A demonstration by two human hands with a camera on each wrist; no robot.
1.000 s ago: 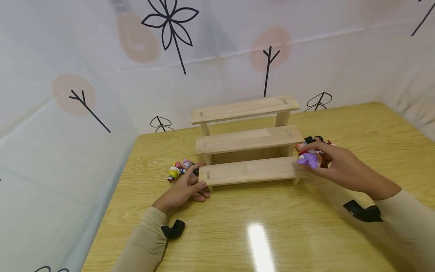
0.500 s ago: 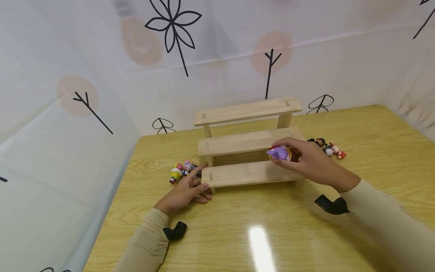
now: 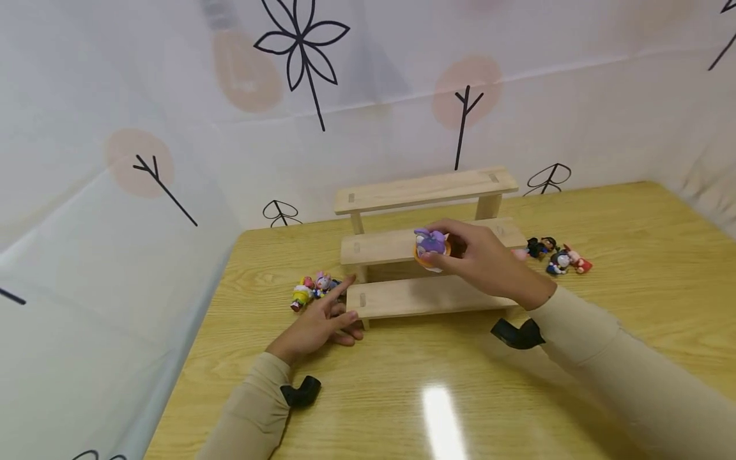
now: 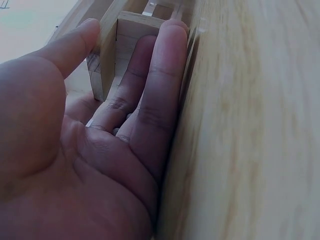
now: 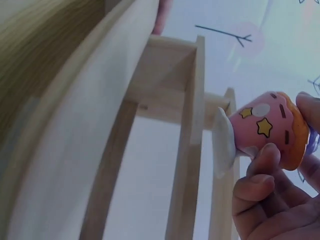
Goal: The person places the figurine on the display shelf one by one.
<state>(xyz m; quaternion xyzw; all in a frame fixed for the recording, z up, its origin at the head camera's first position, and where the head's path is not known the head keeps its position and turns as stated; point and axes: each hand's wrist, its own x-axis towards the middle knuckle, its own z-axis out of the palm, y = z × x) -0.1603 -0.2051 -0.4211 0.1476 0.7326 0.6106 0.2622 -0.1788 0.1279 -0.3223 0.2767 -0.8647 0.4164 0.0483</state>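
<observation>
My right hand pinches a toy figurine between thumb and fingers, over the middle step of the wooden three-step stand. In the right wrist view the figurine shows a pink body with yellow stars, an orange rim and a white base. Its purple top is mostly hidden by my fingers there. Whether the base touches the step I cannot tell. At the left end of the lowest step, my left hand rests against the stand. The left wrist view shows its fingers nearly straight, beside the step's leg.
Several small figurines lie on the table left of the stand, beside my left hand. More figurines lie right of the stand. A patterned white cloth hangs behind the table.
My right hand has carried the figurine left from beside the stand's right end to over the middle step. The figurine has turned more upright. My left hand stays at the stand's left end.
</observation>
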